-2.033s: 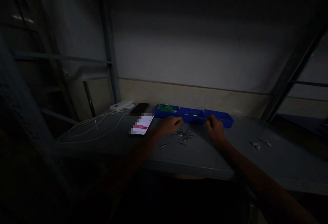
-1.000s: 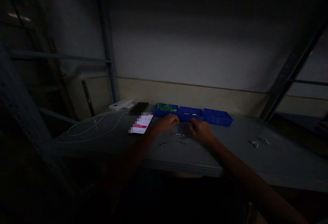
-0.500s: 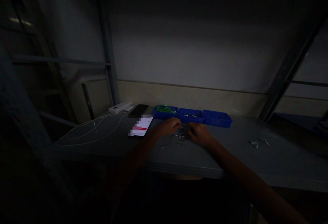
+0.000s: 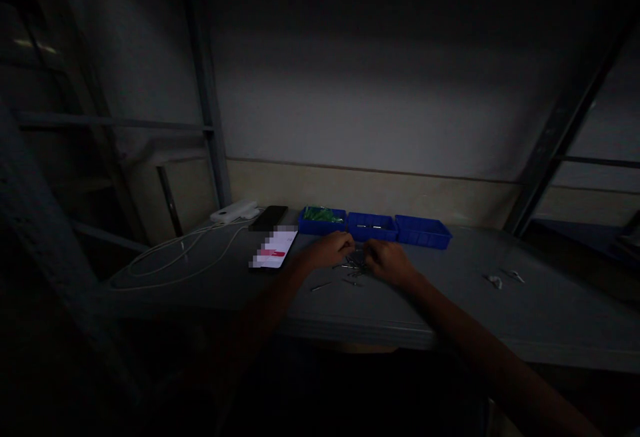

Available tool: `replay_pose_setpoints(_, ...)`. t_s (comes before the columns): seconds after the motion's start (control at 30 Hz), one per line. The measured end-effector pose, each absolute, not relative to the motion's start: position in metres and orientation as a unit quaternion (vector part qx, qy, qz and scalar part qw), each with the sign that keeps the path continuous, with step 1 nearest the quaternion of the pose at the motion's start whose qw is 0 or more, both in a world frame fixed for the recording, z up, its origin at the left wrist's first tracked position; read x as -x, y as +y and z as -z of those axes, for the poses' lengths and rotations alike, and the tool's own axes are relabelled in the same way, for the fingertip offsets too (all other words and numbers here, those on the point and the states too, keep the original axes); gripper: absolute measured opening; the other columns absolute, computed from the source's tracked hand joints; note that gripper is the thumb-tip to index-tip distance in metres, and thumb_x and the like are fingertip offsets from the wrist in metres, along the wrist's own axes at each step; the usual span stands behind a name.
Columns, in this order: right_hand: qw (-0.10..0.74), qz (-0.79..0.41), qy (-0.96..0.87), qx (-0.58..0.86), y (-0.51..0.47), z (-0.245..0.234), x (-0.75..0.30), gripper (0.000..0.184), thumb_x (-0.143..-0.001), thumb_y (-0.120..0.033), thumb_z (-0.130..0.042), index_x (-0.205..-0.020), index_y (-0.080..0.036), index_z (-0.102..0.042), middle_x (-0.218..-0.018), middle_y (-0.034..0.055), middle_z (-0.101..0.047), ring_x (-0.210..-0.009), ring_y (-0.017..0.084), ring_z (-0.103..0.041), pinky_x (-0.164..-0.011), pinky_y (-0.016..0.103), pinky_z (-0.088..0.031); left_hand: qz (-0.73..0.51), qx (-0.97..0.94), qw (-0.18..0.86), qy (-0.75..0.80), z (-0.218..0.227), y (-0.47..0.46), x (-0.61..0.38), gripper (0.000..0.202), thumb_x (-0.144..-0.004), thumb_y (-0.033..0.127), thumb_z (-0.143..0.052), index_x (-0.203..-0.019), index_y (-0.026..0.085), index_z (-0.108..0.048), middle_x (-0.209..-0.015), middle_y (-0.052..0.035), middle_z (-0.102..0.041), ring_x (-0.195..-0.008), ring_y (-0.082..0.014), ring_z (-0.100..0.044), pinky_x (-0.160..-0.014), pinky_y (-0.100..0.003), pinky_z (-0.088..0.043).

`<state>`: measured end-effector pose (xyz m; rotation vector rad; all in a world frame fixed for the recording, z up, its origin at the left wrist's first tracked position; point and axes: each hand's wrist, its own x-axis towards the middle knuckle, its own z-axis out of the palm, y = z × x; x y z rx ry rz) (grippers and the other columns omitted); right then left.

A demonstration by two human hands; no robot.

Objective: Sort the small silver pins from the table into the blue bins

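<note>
In the dim head view, my left hand (image 4: 334,249) is closed, its fingers pinched together just in front of the blue bins. Close by on the right, my right hand (image 4: 386,260) is also closed, fingers curled toward the left one. What either holds is too dark and small to make out. Between and below them lies a loose pile of thin metal pieces (image 4: 353,266). One slim metal piece (image 4: 321,286) rests apart, nearer the front edge. Behind my hands, the middle blue bin (image 4: 373,218) contains a few shiny slim pieces.
The left blue bin (image 4: 323,227) holds green pieces; the right blue bin (image 4: 423,233) stands beside the middle one. A lit phone (image 4: 283,250), a dark flat object (image 4: 270,217) and a white power strip (image 4: 234,211) with cables are left. Small white items (image 4: 495,281) lie right.
Both hands stay closed over the pile in nearly the same place. The whole view has shifted very slightly.
</note>
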<state>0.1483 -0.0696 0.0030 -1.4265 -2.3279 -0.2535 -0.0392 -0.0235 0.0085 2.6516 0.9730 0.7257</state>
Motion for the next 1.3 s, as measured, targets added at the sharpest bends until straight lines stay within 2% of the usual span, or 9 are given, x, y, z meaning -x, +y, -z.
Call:
replay_pose_setpoints(0.13,0.216,0.087,-0.828,0.51,-0.069,-0.003,-0.15,0.021,-0.081,-0.022,-0.042,-0.093,-0.016,-0.058,-0.084,0.0064,-0.067,-0.071,0.015,-0.059,-0.062,0.023,-0.034,-0.266,-0.897,0.121,0.331,-0.01,-0.023,0.039,0.008,-0.079,0.018,-0.053,-0.085,0.014,-0.056,-0.08,-0.0023,-0.057,-0.075,-0.0134,-0.052,-0.066,-0.023,-0.04)
replay_pose_setpoints(0.27,0.231,0.079,-0.829,0.503,-0.067,-0.002,-0.15,0.021,-0.08,-0.021,-0.042,-0.092,-0.015,-0.058,-0.082,0.0068,-0.066,-0.069,0.015,-0.058,-0.062,0.023,-0.035,-0.285,-0.896,0.108,0.322,-0.009,-0.021,0.039,0.005,-0.079,0.016,-0.051,-0.081,0.015,-0.055,-0.078,-0.001,-0.056,-0.074,-0.0129,-0.051,-0.067,-0.023,-0.04)
replay_pose_setpoints(0.67,0.258,0.017,-0.843,0.471,-0.066,-0.001,-0.148,0.022,-0.077,-0.012,-0.039,-0.087,-0.015,-0.058,-0.081,0.0062,-0.065,-0.074,0.016,-0.059,-0.067,0.024,-0.039,-0.277,-0.908,0.051,0.311,-0.011,-0.029,0.029,0.01,-0.083,0.016,-0.046,-0.08,0.015,-0.055,-0.083,-0.0034,-0.057,-0.083,-0.0162,-0.049,-0.078,-0.029,-0.039)
replay_pose_setpoints(0.9,0.315,0.013,-0.828,0.464,-0.058,0.005,-0.159,0.035,-0.071,-0.003,-0.037,-0.095,-0.015,-0.06,-0.081,0.0059,-0.065,-0.075,0.015,-0.059,-0.07,0.025,-0.042,-0.357,-0.857,0.057,0.367,-0.015,-0.017,0.048,0.012,-0.083,0.015,-0.043,-0.08,0.014,-0.054,-0.08,-0.0037,-0.056,-0.079,-0.0155,-0.05,-0.073,-0.028,-0.04)
replay_pose_setpoints(1.03,0.325,0.049,-0.839,0.433,-0.062,0.006,-0.156,0.031,-0.075,-0.008,-0.041,-0.102,-0.014,-0.056,-0.091,0.0086,-0.063,-0.079,0.016,-0.057,-0.072,0.027,-0.043,-0.355,-0.857,0.107,0.357,-0.011,-0.02,0.041,0.01,-0.081,0.016,-0.045,-0.079,0.014,-0.055,-0.077,-0.002,-0.057,-0.072,-0.0133,-0.052,-0.067,-0.025,-0.041)
replay_pose_setpoints(1.2,0.322,0.091,-0.841,0.424,-0.064,0.006,-0.153,0.015,-0.083,-0.019,-0.043,-0.092,-0.016,-0.055,-0.088,0.0075,-0.06,-0.072,0.015,-0.054,-0.067,0.026,-0.042,-0.342,-0.872,0.119,0.33,-0.006,-0.029,0.027,0.009,-0.08,0.017,-0.048,-0.079,0.014,-0.057,-0.077,-0.0025,-0.058,-0.071,-0.0125,-0.051,-0.067,-0.024,-0.041)
replay_pose_setpoints(1.3,0.313,0.099,-0.841,0.43,-0.063,0.007,-0.154,0.013,-0.085,-0.021,-0.043,-0.09,-0.016,-0.054,-0.086,0.0071,-0.06,-0.071,0.014,-0.054,-0.066,0.025,-0.041,-0.34,-0.874,0.111,0.33,-0.006,-0.029,0.027,0.01,-0.081,0.018,-0.048,-0.08,0.014,-0.057,-0.077,-0.0024,-0.057,-0.07,-0.0124,-0.051,-0.066,-0.024,-0.041)
